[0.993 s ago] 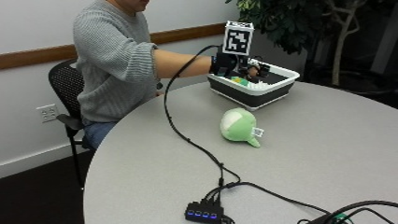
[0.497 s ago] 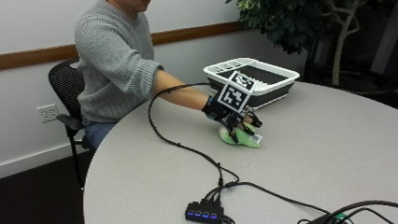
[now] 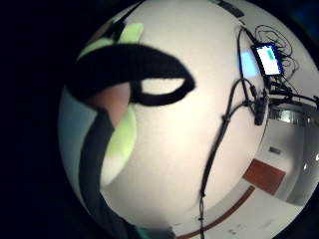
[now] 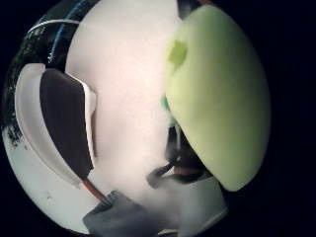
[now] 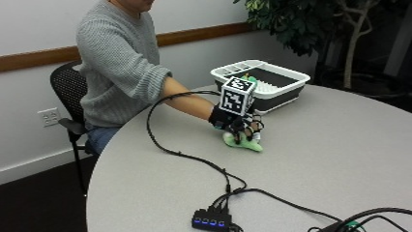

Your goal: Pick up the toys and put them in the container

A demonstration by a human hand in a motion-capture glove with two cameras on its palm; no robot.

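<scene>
Down over the green toy (image 5: 245, 142) on the bench (image 5: 360, 159) goes the right hand (image 5: 237, 126), fingers curling round its top, the toy filling the thumb-side palm view. Best to wrap it fully before lifting, raise it straight, then carry it right to the container (image 5: 262, 86), clearing the near rim before letting go.

A pale green soft toy (image 5: 245, 142) lies near the white container (image 5: 262, 85).

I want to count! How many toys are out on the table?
1: the green toy lies on the table under the gloved right hand. More may be hidden inside the container.
</scene>
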